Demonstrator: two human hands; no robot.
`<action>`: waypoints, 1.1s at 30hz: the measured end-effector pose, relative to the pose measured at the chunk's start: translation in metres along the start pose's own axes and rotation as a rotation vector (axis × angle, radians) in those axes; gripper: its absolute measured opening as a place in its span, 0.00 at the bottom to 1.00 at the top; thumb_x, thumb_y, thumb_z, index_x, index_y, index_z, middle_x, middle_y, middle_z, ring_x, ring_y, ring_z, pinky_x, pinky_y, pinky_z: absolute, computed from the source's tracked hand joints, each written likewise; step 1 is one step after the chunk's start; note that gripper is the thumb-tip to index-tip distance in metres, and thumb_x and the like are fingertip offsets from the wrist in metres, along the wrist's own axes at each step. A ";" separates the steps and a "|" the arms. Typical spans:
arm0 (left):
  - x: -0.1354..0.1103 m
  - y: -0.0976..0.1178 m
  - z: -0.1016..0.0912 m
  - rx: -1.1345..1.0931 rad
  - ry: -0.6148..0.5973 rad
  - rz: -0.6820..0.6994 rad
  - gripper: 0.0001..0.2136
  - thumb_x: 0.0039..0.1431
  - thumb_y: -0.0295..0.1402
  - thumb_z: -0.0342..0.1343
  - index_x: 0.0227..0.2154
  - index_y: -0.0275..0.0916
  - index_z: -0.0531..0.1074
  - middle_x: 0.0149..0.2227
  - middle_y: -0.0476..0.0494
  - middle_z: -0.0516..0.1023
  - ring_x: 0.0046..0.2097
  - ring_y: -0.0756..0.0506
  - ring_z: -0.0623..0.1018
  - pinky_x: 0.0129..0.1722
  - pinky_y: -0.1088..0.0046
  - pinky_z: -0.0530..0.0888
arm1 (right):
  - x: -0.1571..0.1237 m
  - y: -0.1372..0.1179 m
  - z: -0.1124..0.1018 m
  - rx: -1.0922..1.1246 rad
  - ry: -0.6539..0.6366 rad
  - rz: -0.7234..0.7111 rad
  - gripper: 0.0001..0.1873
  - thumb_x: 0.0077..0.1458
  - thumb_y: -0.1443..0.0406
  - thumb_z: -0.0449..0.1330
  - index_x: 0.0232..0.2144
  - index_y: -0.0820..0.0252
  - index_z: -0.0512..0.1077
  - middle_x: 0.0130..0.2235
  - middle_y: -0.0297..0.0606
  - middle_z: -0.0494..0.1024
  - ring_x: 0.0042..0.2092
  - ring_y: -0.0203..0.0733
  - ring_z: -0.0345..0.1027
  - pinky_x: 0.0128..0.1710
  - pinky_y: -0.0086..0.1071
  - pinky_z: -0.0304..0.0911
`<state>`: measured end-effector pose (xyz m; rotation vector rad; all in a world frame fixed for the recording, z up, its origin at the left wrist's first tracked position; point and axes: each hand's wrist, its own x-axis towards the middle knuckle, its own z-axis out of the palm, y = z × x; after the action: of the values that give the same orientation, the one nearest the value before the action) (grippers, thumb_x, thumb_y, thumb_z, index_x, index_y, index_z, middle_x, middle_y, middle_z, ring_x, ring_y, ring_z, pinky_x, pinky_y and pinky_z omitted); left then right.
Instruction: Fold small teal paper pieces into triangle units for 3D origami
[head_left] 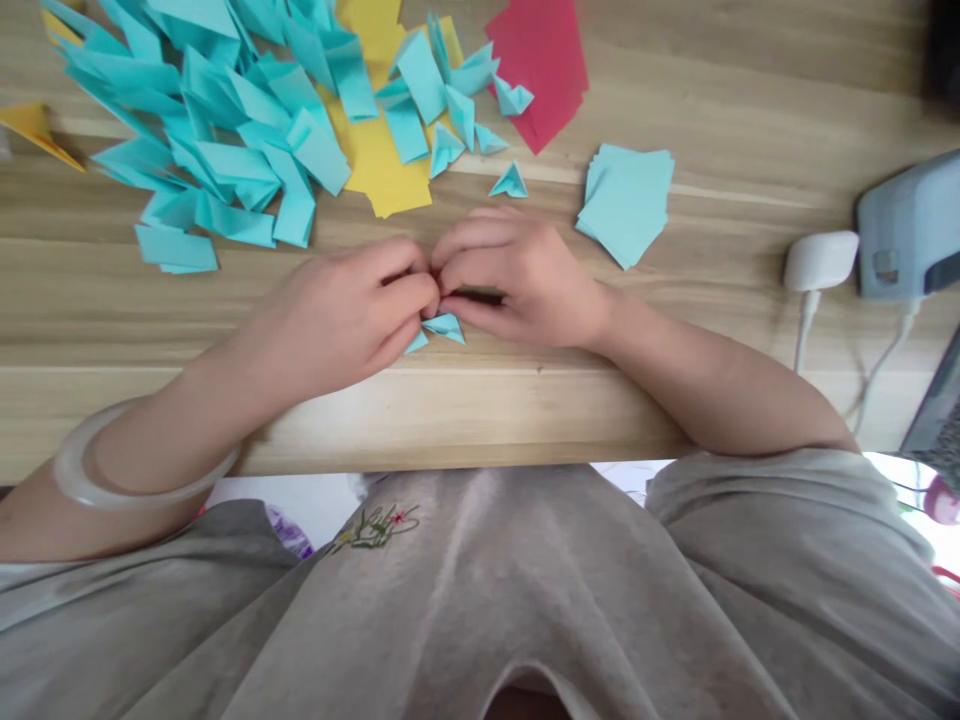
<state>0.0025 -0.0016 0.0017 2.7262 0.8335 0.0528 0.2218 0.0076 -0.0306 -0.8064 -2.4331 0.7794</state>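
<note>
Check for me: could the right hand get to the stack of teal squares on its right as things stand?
Probably yes. The stack of teal squares lies just beyond and right of the right hand, with only bare table between. But that hand, with the left hand, is pinching a small teal folded piece.

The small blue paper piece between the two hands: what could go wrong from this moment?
1. The blue paper piece lies close to the table edge; it might slip off.
2. Left hand and right hand cover most of it, so a crooked fold could go unnoticed.
</note>
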 end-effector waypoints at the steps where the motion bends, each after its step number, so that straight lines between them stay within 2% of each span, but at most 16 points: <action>1: 0.000 0.000 0.000 -0.011 0.001 -0.003 0.14 0.67 0.31 0.38 0.38 0.40 0.70 0.39 0.43 0.71 0.39 0.43 0.75 0.36 0.64 0.73 | 0.000 0.000 0.000 0.009 0.010 -0.011 0.20 0.63 0.55 0.46 0.34 0.56 0.74 0.40 0.32 0.78 0.43 0.31 0.66 0.50 0.25 0.62; 5: 0.000 0.000 0.000 -0.060 0.004 -0.022 0.14 0.67 0.32 0.38 0.38 0.40 0.71 0.40 0.42 0.71 0.39 0.42 0.75 0.37 0.63 0.73 | -0.001 0.001 0.000 0.041 0.011 -0.018 0.21 0.63 0.55 0.43 0.33 0.56 0.74 0.39 0.32 0.77 0.44 0.30 0.67 0.51 0.25 0.62; 9: 0.001 0.000 -0.001 -0.050 -0.018 -0.022 0.15 0.66 0.32 0.38 0.38 0.40 0.71 0.40 0.42 0.71 0.39 0.42 0.75 0.36 0.63 0.73 | 0.000 -0.001 -0.001 -0.003 -0.030 0.010 0.19 0.63 0.55 0.46 0.34 0.56 0.74 0.41 0.33 0.77 0.44 0.32 0.66 0.51 0.27 0.62; 14: 0.002 0.000 -0.002 -0.065 -0.021 -0.035 0.15 0.66 0.32 0.37 0.38 0.40 0.70 0.40 0.42 0.71 0.39 0.42 0.75 0.37 0.63 0.73 | 0.000 -0.002 -0.002 -0.050 -0.031 -0.021 0.19 0.64 0.57 0.46 0.33 0.58 0.73 0.41 0.33 0.77 0.43 0.31 0.66 0.48 0.26 0.62; 20: 0.002 -0.001 -0.001 -0.117 -0.034 -0.044 0.15 0.66 0.33 0.37 0.38 0.40 0.70 0.40 0.42 0.70 0.41 0.41 0.75 0.39 0.62 0.73 | 0.001 -0.003 -0.002 -0.074 -0.015 -0.025 0.14 0.64 0.60 0.49 0.33 0.58 0.72 0.41 0.33 0.76 0.41 0.34 0.67 0.43 0.32 0.60; 24: 0.001 -0.001 -0.001 -0.046 -0.033 -0.031 0.16 0.66 0.33 0.36 0.39 0.38 0.71 0.40 0.42 0.71 0.41 0.42 0.75 0.38 0.63 0.74 | 0.001 -0.005 -0.004 -0.080 -0.062 -0.012 0.13 0.65 0.61 0.49 0.35 0.59 0.72 0.42 0.35 0.75 0.43 0.35 0.67 0.46 0.33 0.60; 27: 0.001 -0.001 -0.001 -0.015 -0.040 -0.035 0.18 0.67 0.34 0.34 0.40 0.38 0.71 0.41 0.43 0.71 0.40 0.44 0.75 0.37 0.64 0.75 | 0.000 -0.005 -0.005 -0.066 -0.047 -0.029 0.13 0.65 0.62 0.50 0.35 0.61 0.73 0.42 0.35 0.75 0.44 0.34 0.67 0.47 0.32 0.61; 33: 0.000 0.000 -0.001 -0.023 -0.056 -0.065 0.19 0.68 0.36 0.32 0.41 0.42 0.71 0.42 0.44 0.71 0.42 0.43 0.75 0.38 0.61 0.76 | 0.000 -0.005 -0.006 -0.040 -0.023 -0.047 0.13 0.63 0.65 0.52 0.35 0.64 0.75 0.42 0.37 0.76 0.44 0.35 0.68 0.46 0.31 0.62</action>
<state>0.0020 -0.0017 0.0029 2.6639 0.8994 -0.0272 0.2235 0.0062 -0.0226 -0.7565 -2.4857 0.7287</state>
